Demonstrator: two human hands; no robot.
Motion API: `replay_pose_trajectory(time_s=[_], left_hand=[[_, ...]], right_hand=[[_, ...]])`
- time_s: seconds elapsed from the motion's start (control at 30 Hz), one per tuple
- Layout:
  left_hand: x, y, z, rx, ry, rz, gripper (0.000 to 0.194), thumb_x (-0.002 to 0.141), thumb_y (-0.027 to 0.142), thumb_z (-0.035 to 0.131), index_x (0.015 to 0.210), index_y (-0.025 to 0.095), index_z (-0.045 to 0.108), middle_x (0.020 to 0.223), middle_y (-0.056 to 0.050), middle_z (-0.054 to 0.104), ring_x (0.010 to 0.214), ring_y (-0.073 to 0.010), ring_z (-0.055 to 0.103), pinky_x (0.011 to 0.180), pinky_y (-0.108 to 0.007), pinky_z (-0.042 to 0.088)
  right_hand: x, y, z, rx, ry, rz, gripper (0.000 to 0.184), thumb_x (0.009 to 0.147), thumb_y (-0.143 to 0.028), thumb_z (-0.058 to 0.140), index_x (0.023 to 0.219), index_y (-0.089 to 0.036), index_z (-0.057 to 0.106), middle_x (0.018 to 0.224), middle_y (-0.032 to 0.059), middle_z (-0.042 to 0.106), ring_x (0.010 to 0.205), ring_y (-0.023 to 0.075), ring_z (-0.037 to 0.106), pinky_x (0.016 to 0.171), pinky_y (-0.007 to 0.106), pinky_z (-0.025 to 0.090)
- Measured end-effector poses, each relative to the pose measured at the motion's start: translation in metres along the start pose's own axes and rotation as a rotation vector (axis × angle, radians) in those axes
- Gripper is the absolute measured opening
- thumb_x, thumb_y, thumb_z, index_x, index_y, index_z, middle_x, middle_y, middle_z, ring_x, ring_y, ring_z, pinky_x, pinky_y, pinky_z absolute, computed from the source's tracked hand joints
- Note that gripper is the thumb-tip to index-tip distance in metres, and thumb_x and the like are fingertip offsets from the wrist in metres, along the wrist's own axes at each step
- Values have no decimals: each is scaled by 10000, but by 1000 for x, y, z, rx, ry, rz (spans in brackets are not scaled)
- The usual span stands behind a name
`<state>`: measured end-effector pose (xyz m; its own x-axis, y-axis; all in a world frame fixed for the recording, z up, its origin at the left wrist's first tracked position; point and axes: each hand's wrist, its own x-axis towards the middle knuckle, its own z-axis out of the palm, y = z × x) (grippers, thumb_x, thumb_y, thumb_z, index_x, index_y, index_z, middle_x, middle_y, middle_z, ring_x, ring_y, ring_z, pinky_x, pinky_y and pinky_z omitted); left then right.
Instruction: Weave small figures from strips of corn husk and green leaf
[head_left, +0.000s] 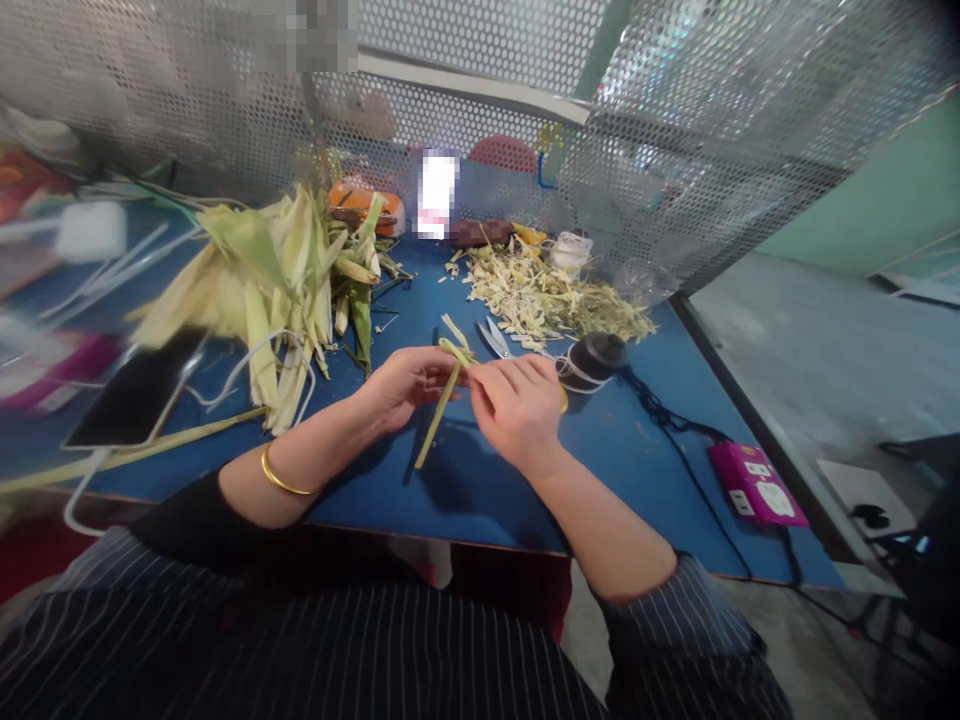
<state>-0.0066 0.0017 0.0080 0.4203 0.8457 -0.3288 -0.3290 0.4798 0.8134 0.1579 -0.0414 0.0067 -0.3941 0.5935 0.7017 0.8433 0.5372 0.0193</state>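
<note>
One narrow green strip point(437, 420), looking like a piece of husk, is between the two hands above the middle of the blue table point(480, 505). Its upper part makes a small bend near the fingertips, and its long end hangs down, tilted, toward the near edge. The left hand point(409, 385) has its thumb and fingers nearly closed, and it pinches the strip at the bend. The other fingers of this hand are curled loosely, with small gaps. The right hand point(517, 405) is more closed, almost a fist, and its thumb and first finger pinch the strip at the same bend. The two hands are almost touching.

Just beyond the right hand are the scissors point(496, 340), with the blades a little apart. The black spool point(594, 360) is near this hand too, at its right side. Farther back lies the heap of scraps point(525, 290). At left, the big pile of husks point(281, 260) limits the room for the left hand, and the phone point(139, 390) lies near it.

Toward the person, bare table goes until the near edge, which passes below both forearms. Right of the right forearm there is also free surface, up to the black cord point(686, 460) and the purple box point(757, 485), near the right edge.
</note>
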Motion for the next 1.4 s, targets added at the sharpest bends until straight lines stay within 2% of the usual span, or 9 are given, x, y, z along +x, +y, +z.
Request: replay_pose_trajectory(time_s=[0.33, 0.47, 0.53, 0.67, 0.8, 0.93, 1.1, 1.2, 1.4], left_hand=[[0, -4, 4, -31, 102, 92, 134, 680, 184, 731, 764, 84, 702, 695, -45, 677, 597, -84, 589, 601, -199, 474], [-1, -7, 6, 4, 60, 103, 167, 669, 187, 737, 803, 87, 722, 757, -69, 701, 639, -101, 606, 629, -215, 472], [-2, -8, 6, 64, 61, 123, 170, 674, 194, 732, 815, 99, 732, 769, -70, 708, 637, -102, 607, 642, -224, 474], [-3, -5, 7, 213, 65, 149, 169, 688, 204, 710, 839, 136, 745, 793, -67, 721, 644, -117, 625, 680, -256, 490], [-4, -3, 6, 289, -24, 158, 191, 717, 249, 695, 869, 143, 742, 834, -77, 723, 719, -139, 647, 740, -274, 496], [-5, -5, 5, 325, -86, 173, 252, 727, 314, 703, 908, 140, 730, 894, -92, 715, 763, -151, 647, 763, -291, 497], [-4, -7, 6, 277, 13, 238, 228, 662, 282, 761, 819, 122, 720, 818, -70, 706, 700, -132, 630, 749, -287, 506], [-1, -5, 4, 141, 91, 224, 215, 641, 276, 774, 759, 118, 689, 747, -45, 692, 667, -133, 639, 753, -303, 518], [1, 0, 2, 73, 157, 181, 234, 612, 256, 783, 755, 106, 674, 697, -35, 679, 622, -125, 630, 684, -279, 515]], right_hand=[[2, -6, 6, -13, -54, -158, 210, 879, -171, 508, 1045, -219, 627, 1012, 45, 659, 946, 173, 559, 971, 368, 339], [1, -9, 7, 95, -80, -253, 171, 871, -153, 515, 924, -240, 652, 933, 18, 666, 899, 152, 579, 973, 360, 358], [0, -7, 6, 210, -3, -93, 130, 855, -182, 551, 897, -245, 656, 914, 18, 667, 878, 156, 594, 922, 363, 400], [2, 4, 6, 536, 125, 510, 107, 824, -306, 592, 827, -211, 640, 838, 45, 664, 794, 189, 623, 762, 362, 489], [5, 12, 15, 1031, -65, 1000, 193, 759, -377, 631, 755, -188, 592, 627, -4, 630, 543, 149, 587, 573, 314, 507], [8, 9, 19, 1257, -132, 1134, 202, 727, -353, 654, 682, -183, 555, 535, -31, 598, 434, 113, 545, 488, 274, 492], [8, 4, 17, 1288, -170, 1197, 233, 755, -392, 635, 706, -187, 535, 581, -25, 607, 426, 121, 570, 449, 262, 478], [7, 4, 13, 1184, -266, 1021, 192, 852, -369, 510, 783, -191, 531, 674, 0, 651, 480, 134, 608, 511, 283, 500], [6, 7, 3, 509, -359, 139, 307, 897, -112, 384, 1124, -205, 567, 974, 60, 679, 825, 157, 632, 755, 305, 464]])
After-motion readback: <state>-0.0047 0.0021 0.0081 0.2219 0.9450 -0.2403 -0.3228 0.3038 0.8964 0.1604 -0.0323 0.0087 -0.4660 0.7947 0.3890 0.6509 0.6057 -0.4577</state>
